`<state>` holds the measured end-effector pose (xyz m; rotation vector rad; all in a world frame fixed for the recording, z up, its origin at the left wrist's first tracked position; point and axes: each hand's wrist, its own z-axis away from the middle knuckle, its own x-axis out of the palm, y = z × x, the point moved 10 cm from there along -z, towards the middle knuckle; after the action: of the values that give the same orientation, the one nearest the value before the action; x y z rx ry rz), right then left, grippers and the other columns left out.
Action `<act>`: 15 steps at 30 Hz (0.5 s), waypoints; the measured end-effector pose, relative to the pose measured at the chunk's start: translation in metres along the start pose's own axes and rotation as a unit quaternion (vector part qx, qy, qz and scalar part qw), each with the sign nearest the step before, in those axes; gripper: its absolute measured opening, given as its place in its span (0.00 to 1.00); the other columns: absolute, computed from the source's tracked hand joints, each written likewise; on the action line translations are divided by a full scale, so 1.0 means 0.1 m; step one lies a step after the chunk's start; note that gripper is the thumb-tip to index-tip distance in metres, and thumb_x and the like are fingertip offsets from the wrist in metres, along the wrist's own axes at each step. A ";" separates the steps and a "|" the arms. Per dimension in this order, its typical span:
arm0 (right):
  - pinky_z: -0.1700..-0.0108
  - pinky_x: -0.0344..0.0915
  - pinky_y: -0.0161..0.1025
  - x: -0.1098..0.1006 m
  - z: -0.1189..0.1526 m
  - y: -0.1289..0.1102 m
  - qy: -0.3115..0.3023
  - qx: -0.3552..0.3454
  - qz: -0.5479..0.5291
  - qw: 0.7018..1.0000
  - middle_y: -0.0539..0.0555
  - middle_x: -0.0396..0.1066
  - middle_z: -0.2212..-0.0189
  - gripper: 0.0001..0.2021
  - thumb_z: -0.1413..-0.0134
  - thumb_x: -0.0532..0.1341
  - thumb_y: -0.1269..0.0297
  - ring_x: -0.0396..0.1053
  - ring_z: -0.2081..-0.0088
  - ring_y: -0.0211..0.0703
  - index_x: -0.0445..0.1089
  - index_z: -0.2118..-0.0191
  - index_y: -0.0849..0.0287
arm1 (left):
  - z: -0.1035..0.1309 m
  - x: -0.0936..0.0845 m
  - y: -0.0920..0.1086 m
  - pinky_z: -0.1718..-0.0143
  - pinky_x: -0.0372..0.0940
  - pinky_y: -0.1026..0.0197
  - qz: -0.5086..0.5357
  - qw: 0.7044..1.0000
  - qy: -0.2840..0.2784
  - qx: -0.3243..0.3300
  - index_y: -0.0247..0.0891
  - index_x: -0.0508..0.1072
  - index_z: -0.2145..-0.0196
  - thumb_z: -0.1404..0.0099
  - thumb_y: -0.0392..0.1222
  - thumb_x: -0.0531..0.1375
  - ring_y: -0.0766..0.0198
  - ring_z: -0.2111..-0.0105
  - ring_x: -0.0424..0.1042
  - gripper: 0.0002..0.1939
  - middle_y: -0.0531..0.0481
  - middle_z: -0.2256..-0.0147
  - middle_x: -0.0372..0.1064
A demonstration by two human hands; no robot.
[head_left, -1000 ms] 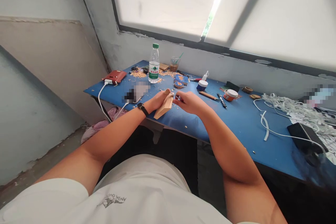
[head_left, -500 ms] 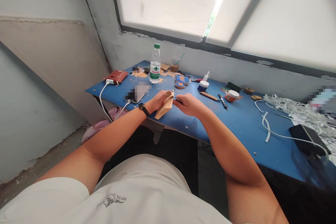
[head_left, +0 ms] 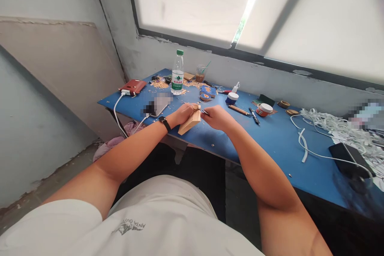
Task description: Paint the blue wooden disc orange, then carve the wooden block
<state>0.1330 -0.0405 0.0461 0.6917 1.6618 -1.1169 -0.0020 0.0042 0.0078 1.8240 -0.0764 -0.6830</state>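
My left hand [head_left: 186,113], with a black watch on its wrist, grips a pale wooden block [head_left: 190,123] over the front edge of the blue table. The block is tilted, its near end pointing down towards me. Just right of the block's upper end, my right hand [head_left: 215,117] is closed around a slim dark carving tool [head_left: 205,112]. Most of the tool is hidden by the fingers, so its tip and any contact with the wood cannot be made out. Small wood chips lie about the hands.
Beyond the hands on the table [head_left: 270,148] stand a water bottle [head_left: 177,78], a drink cup [head_left: 200,73] and paint jars [head_left: 264,109]. A phone [head_left: 160,106] lies left, with a brown case [head_left: 133,87] behind it. White strips and a black box [head_left: 351,159] are at right.
The block has shifted slightly right and turned, showing more of its end face. My left fingers have moved a little over its top; my right hand stays close beside it.
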 end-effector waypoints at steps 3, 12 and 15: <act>0.60 0.53 0.46 -0.01 0.01 -0.01 0.005 0.014 0.014 1.000 0.50 0.63 0.74 0.25 0.14 0.63 0.53 0.56 0.67 0.46 0.67 0.70 0.51 | 0.01 -0.02 0.04 0.60 0.61 0.55 -0.014 1.000 0.004 -0.004 0.45 0.66 0.71 0.18 0.34 0.52 0.58 0.67 0.62 0.21 0.53 0.73 0.64; 0.62 0.50 0.47 -0.04 -0.01 0.00 0.027 0.035 0.064 0.997 0.54 0.67 0.73 0.26 0.14 0.64 0.48 0.58 0.67 0.48 0.75 0.69 0.53 | 0.05 -0.05 0.06 0.60 0.61 0.55 -0.005 0.999 0.024 -0.023 0.45 0.66 0.73 0.15 0.36 0.51 0.59 0.69 0.57 0.24 0.55 0.76 0.57; 0.62 0.50 0.48 -0.05 -0.01 0.01 0.029 0.033 0.063 0.997 0.55 0.67 0.74 0.27 0.14 0.65 0.45 0.59 0.68 0.49 0.74 0.70 0.52 | 0.05 -0.06 0.05 0.60 0.61 0.55 0.003 0.999 0.032 -0.027 0.44 0.66 0.73 0.13 0.38 0.52 0.59 0.68 0.57 0.25 0.55 0.76 0.57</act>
<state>0.1349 -0.0386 0.0504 0.8651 1.6124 -1.0746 -0.0084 0.0005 0.0139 1.7909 -0.0206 -0.6166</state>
